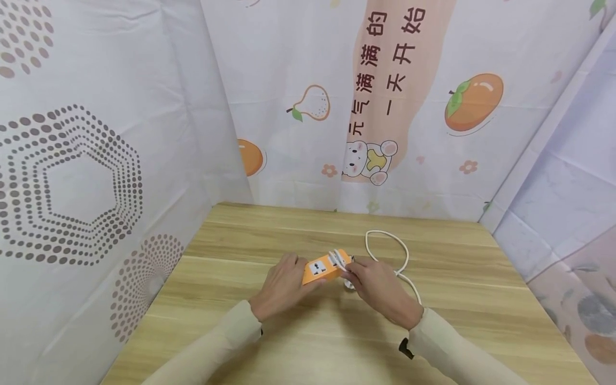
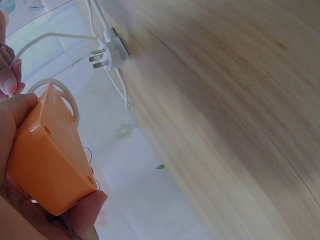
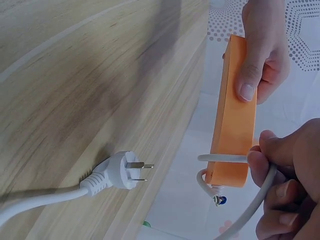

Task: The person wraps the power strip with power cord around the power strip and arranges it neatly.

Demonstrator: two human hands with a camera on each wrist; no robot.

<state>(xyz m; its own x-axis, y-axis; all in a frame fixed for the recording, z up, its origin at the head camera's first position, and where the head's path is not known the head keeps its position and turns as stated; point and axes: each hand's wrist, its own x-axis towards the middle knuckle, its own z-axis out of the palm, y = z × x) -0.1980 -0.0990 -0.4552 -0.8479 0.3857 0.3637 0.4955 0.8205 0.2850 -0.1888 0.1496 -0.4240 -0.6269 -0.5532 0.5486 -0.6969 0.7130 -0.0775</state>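
Note:
An orange power strip [image 1: 323, 269] with white sockets is held above the table by my left hand [image 1: 284, 280], whose thumb lies along its side. Near the strip's other end, my right hand [image 1: 380, 289] pinches the white cord [image 3: 260, 197] between thumb and finger. The cord passes around that end of the strip, as the right wrist view shows. A white three-pin plug [image 3: 125, 170] lies on the table, its metal pins exposed. In the left wrist view the strip's orange end [image 2: 50, 165] sits between the left thumb and fingers.
The wooden table [image 1: 216, 321] carries a loop of slack cord [image 1: 406, 251] to the right of the strip. White printed curtains [image 1: 289, 53] stand behind the table and along both sides. A dark band [image 1: 406, 348] shows at the right sleeve.

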